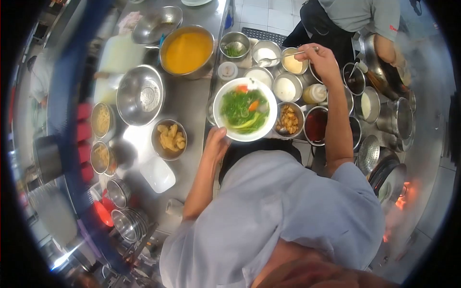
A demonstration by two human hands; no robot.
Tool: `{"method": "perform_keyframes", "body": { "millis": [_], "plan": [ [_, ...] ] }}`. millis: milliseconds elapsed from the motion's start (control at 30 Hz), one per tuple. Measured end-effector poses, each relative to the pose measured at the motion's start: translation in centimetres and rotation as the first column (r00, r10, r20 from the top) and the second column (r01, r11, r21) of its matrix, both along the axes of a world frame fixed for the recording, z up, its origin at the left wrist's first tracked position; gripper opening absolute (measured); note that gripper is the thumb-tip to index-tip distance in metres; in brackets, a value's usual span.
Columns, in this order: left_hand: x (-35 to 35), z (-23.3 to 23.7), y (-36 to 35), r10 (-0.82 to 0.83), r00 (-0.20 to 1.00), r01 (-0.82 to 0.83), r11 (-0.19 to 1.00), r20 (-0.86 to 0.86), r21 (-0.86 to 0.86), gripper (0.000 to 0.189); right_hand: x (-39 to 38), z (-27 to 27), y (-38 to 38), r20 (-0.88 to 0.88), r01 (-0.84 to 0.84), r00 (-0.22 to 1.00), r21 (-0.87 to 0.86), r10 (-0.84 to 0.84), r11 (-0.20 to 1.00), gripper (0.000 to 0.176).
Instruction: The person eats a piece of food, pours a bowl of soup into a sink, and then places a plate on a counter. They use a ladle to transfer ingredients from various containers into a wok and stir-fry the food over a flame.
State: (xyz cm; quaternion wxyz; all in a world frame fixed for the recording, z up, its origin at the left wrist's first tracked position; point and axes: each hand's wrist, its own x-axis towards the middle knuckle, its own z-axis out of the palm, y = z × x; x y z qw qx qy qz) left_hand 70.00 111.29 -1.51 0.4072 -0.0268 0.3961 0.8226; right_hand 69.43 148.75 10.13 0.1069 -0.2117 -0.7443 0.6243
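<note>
A white bowl (pixel 217 106) of green leaves with orange pieces is held at its lower left rim by my left hand (pixel 218 143). My right hand (pixel 318 60) is closed on the handle of a metal spoon (pixel 269 61), whose head is over a metal container of white powder (pixel 266 50). Around the bowl stand a container of chopped greens (pixel 235 50), another of white contents (pixel 288 89), one of yellowish contents (pixel 293 63), one of brown chunks (pixel 289 120) and one of dark red liquid (pixel 316 126).
On the left counter (pixel 192 103) are a pot of orange liquid (pixel 187 52), a perforated metal bowl (pixel 140 95), a bowl of ginger-like pieces (pixel 170 138) and a white dish (pixel 158 176). A co-worker (pixel 353 19) stands upper right. Flames (pixel 402 198) show at the right.
</note>
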Motion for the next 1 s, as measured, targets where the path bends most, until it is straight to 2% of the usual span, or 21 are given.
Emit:
{"method": "perform_keyframes", "body": {
  "millis": [33, 100, 133, 200, 233, 300, 333, 400, 467, 500, 533, 567, 600, 667, 733, 800, 833, 867, 933, 967, 1000],
  "plan": [
    [-0.3, 0.1, -0.1, -0.005, 1.000, 0.005, 1.000, 0.001, -0.003, 0.064, 0.0, -0.8, -0.6, 0.001, 0.005, 1.000, -0.003, -0.005, 1.000, 0.028],
    [-0.7, 0.4, 0.1, -0.046, 0.999, 0.046, 0.998, 0.020, 0.031, 0.070, 0.4, -4.1, -1.2, 0.125, -0.069, 0.992, 0.328, 0.030, 0.942, 0.031],
    [-0.8, 0.2, 0.1, -0.056, 0.998, 0.055, 0.998, 0.020, 0.033, 0.070, 0.6, -6.0, -2.0, 0.124, -0.061, 0.992, 0.331, 0.020, 0.942, 0.031],
    [-0.7, -0.2, -0.1, -0.022, 0.996, 0.018, 0.999, 0.087, 0.042, 0.070, 1.7, -9.1, -3.9, 0.267, -0.228, 0.960, 0.571, 0.084, 0.789, 0.034],
    [-0.5, 0.1, -0.2, -0.027, 0.996, 0.024, 0.999, 0.088, 0.037, 0.070, 2.7, -8.3, -4.5, 0.267, -0.224, 0.960, 0.567, 0.080, 0.793, 0.034],
    [-0.5, 1.4, -0.2, 0.006, 0.998, -0.010, 0.999, 0.069, 0.049, 0.066, 4.8, -5.9, -6.1, 0.384, -0.394, 0.904, 0.572, 0.189, 0.719, 0.035],
    [-0.6, 1.9, -0.4, 0.009, 0.998, -0.011, 0.999, 0.068, 0.042, 0.066, 6.2, -5.9, -6.3, 0.382, -0.394, 0.904, 0.568, 0.193, 0.722, 0.035],
    [-0.5, 2.6, -0.8, -0.039, 0.999, 0.039, 0.999, -0.035, 0.003, 0.062, 9.5, -5.8, -5.9, 0.177, -0.089, 0.983, 0.276, 0.041, 0.957, 0.040],
    [-0.1, 3.9, -0.7, -0.054, 0.997, 0.054, 0.999, -0.056, -0.008, 0.062, 12.1, -4.1, -6.8, 0.176, -0.105, 0.979, -0.003, 0.104, 0.994, 0.050],
    [0.0, 4.1, -0.4, -0.066, 0.995, 0.065, 0.998, -0.080, -0.013, 0.061, 12.9, -3.0, -7.8, 0.175, -0.100, 0.980, -0.001, 0.099, 0.995, 0.050],
    [0.2, 3.9, -0.4, -0.070, 0.995, 0.069, 0.998, -0.077, -0.012, 0.061, 13.6, -2.0, -9.4, 0.111, -0.135, 0.979, -0.274, 0.171, 0.952, 0.054],
    [0.4, 3.7, -0.8, -0.090, 0.992, 0.091, 0.996, -0.086, 0.009, 0.064, 14.1, -1.5, -10.9, 0.032, -0.174, 0.974, -0.525, 0.223, 0.833, 0.059],
    [0.8, 3.3, -1.0, -0.106, 0.990, 0.109, 0.994, -0.097, 0.030, 0.067, 14.4, -1.9, -11.8, 0.036, -0.175, 0.973, -0.526, 0.227, 0.832, 0.059],
    [1.8, 1.8, -1.5, -0.134, 0.987, 0.138, 0.989, -0.091, 0.044, 0.066, 15.1, -3.5, -13.3, -0.112, -0.228, 0.970, -0.732, 0.217, 0.642, 0.067],
    [3.2, 1.8, -2.1, -0.149, 0.985, 0.154, 0.987, -0.088, 0.051, 0.065, 15.8, -4.7, -14.1, -0.094, -0.213, 0.971, -0.761, 0.221, 0.613, 0.068],
    [5.2, 3.3, -1.7, -0.176, 0.982, 0.179, 0.983, -0.070, 0.039, 0.080, 16.8, -5.5, -15.0, -0.043, -0.146, 0.987, -0.656, 0.157, 0.741, 0.071],
    [6.3, 3.0, -1.8, -0.172, 0.983, 0.175, 0.983, -0.064, 0.047, 0.084, 17.6, -5.3, -15.2, -0.045, -0.131, 0.989, -0.692, 0.139, 0.710, 0.075],
    [7.3, 2.7, -2.0, -0.146, 0.988, 0.148, 0.988, -0.060, 0.035, 0.084, 18.3, -5.5, -15.4, -0.044, -0.148, 0.985, -0.701, 0.165, 0.698, 0.075],
    [10.0, 1.5, -2.9, -0.178, 0.984, 0.180, 0.981, -0.031, 0.074, 0.078, 20.3, -6.3, -15.9, -0.125, -0.162, 0.987, -0.691, 0.104, 0.705, 0.076],
    [11.2, 0.3, -4.0, -0.201, 0.980, 0.201, 0.976, -0.014, 0.080, 0.069, 21.3, -7.1, -16.1, -0.118, -0.166, 0.986, -0.709, 0.116, 0.685, 0.076],
    [12.8, -0.8, -5.1, -0.194, 0.981, 0.193, 0.980, 0.002, 0.056, 0.069, 22.4, -8.0, -16.2, -0.097, -0.168, 0.985, -0.720, 0.142, 0.673, 0.076]
  ]
}}
